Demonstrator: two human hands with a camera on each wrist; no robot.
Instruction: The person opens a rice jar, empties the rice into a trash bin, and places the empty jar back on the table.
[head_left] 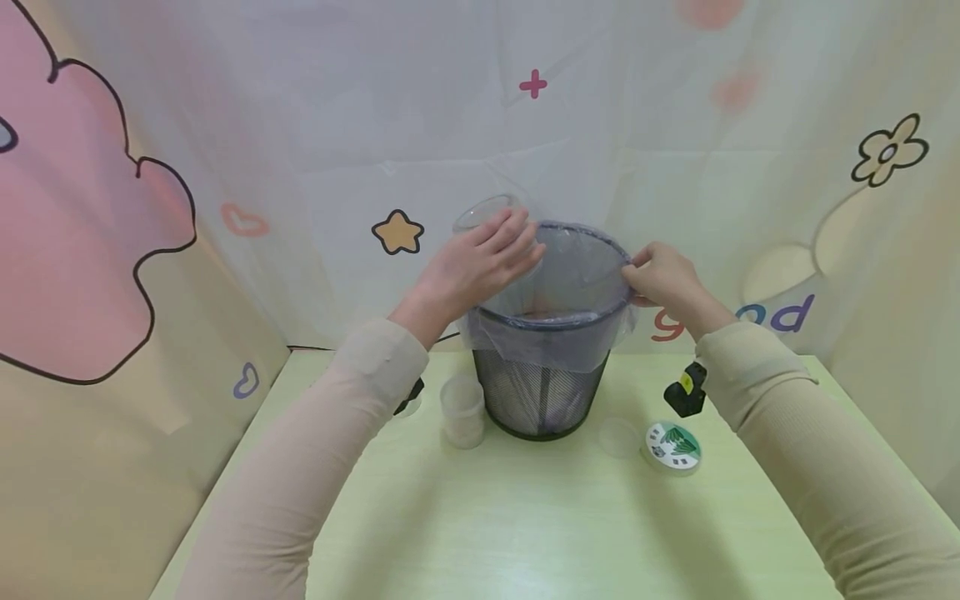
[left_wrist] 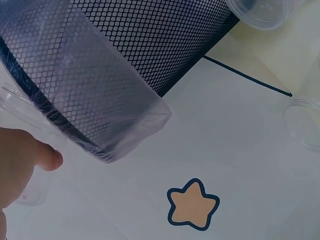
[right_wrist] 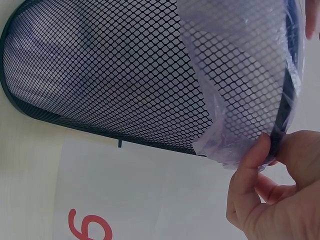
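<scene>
Over bin [head_left: 551, 333]: left hand [head_left: 480, 258] gripping tipped clear cup [head_left: 487, 218], right hand [head_left: 663, 279] pinching rim w/ liner [head_left: 542, 346]; emptying prob underway, two cups left.

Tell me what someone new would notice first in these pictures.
A black mesh bin lined with a clear bag stands mid-table. The left hand holds a clear plastic cup at its rim, while the right hand pinches the rim on the other side. A second cup stands left of the bin.

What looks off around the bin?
Only the cup: the left hand holds it tipped on its side over the bin rim. The right hand pinches the liner. Nothing spilled or damaged.
</scene>
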